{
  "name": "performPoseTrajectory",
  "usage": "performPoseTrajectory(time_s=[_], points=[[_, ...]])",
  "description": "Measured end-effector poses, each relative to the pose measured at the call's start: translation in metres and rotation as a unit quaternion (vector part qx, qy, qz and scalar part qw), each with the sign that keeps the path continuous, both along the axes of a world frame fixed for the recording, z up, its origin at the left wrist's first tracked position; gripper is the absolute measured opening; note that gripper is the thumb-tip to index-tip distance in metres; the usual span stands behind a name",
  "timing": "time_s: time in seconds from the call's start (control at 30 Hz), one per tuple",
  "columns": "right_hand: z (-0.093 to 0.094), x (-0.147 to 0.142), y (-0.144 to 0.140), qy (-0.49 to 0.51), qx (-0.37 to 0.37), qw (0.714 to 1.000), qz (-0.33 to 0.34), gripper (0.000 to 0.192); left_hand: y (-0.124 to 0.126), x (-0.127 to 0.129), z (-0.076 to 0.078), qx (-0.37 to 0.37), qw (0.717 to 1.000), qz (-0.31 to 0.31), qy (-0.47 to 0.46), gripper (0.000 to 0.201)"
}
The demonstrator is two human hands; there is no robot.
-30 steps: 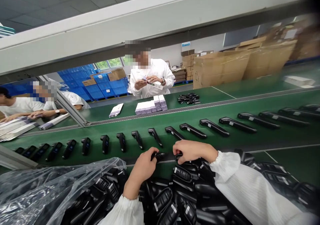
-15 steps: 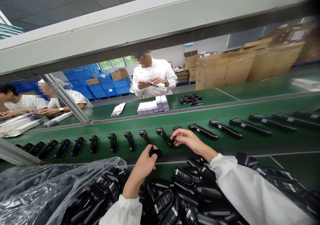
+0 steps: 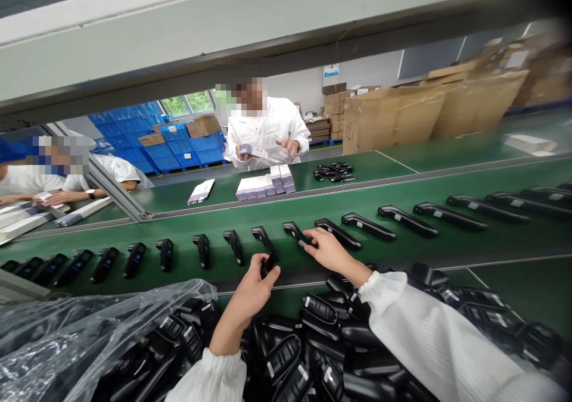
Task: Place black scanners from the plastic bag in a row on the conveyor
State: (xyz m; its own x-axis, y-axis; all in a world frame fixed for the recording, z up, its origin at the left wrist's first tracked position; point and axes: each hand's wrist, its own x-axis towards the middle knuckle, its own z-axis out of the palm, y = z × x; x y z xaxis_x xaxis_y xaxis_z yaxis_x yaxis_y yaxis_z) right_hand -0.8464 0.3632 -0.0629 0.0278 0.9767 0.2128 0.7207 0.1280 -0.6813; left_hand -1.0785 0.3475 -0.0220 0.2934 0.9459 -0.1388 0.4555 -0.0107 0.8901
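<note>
My left hand (image 3: 252,289) is closed around a small black plastic part (image 3: 268,265), mostly hidden by the fingers, at the near edge of the green conveyor belt (image 3: 179,226). Just beyond it lies a black handheld device with a bent head (image 3: 260,235). My right hand (image 3: 331,252) pinches the lower end of another black bent-head device (image 3: 292,230) on the belt. More such devices lie in a row to both sides; those on the left show small screens. Below my hands is a heap of black plastic parts (image 3: 322,309), some ribbed, many with white labels.
Clear plastic sheeting (image 3: 89,324) covers the heap's left side. A metal post (image 3: 114,184) slants at left under a white overhead beam (image 3: 179,39). Across the belt, a person (image 3: 268,128) in white holds a box behind stacked white boxes (image 3: 254,187). Two coworkers sit left.
My left hand has shifted slightly left and turned its black part more upright. My right hand has moved slightly, still at a device's lower end. The coworker opposite has raised a box.
</note>
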Motion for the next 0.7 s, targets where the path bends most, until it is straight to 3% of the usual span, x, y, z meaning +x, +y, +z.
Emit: performPoseTrajectory(time_s=[0.13,0.23,0.4,0.47,0.53,0.63,0.7], points=[[-0.004,-0.005,-0.003,-0.145,-0.026,0.989,-0.003,0.055,-0.003,0.001,0.005,-0.034,0.999,-0.028,-0.011,0.042],[-0.005,-0.005,-0.001,-0.208,-0.057,0.976,-0.040,0.048,-0.004,0.003,0.006,-0.030,0.998,-0.046,0.005,0.043],[-0.001,-0.002,-0.001,-0.228,-0.059,0.969,-0.070,0.035,-0.003,0.008,-0.001,-0.022,0.998,-0.053,0.000,0.019],[0.003,-0.004,-0.005,-0.234,-0.024,0.967,-0.094,0.037,-0.002,0.008,-0.004,-0.001,0.998,-0.067,0.020,0.013],[0.007,-0.007,-0.010,-0.223,0.060,0.968,-0.099,0.038,0.000,0.007,-0.006,0.032,0.995,-0.077,0.060,0.012],[0.010,-0.012,-0.017,-0.153,0.178,0.972,0.022,0.038,0.003,0.005,-0.008,0.071,0.990,-0.070,0.100,0.012],[0.010,-0.013,-0.019,-0.114,0.168,0.969,0.140,0.041,0.003,0.005,-0.007,0.081,0.989,-0.067,0.106,0.013]])
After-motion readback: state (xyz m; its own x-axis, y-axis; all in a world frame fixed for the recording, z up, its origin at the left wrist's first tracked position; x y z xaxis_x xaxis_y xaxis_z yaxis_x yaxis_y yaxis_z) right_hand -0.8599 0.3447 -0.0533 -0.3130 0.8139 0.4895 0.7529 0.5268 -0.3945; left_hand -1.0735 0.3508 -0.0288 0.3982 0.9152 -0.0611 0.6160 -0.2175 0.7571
